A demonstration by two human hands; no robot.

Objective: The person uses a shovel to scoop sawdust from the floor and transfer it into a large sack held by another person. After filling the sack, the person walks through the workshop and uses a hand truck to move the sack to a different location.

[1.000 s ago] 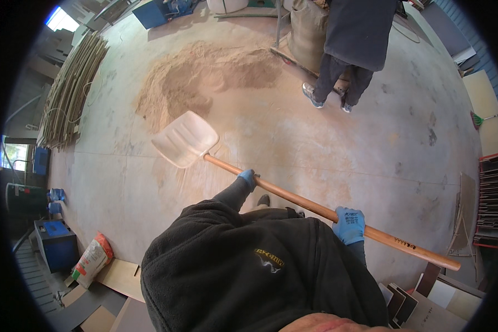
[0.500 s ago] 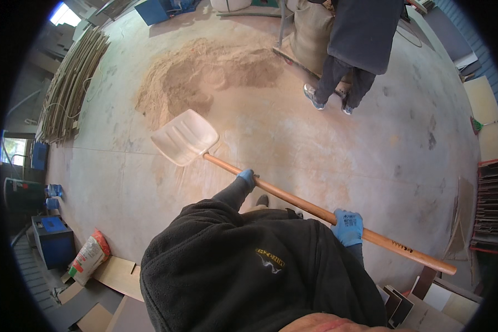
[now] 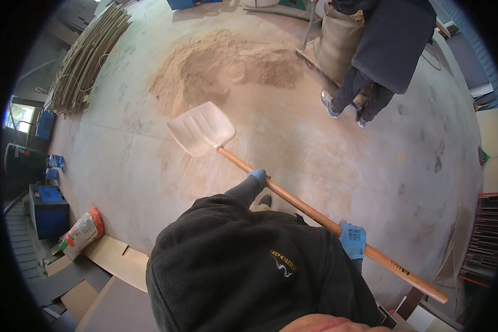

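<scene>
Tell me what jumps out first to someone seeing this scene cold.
The pale shovel at centre, its long wooden handle gripped by the left hand near the blade and the right hand farther back, both in blue gloves. Beyond its blade, a big sand pile on the concrete floor. At top right, another person stands by a sack.

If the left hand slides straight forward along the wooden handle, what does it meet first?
Probably the pale scoop blade of the shovel. The left hand grips the wooden handle, and only bare handle shows between them.
</scene>
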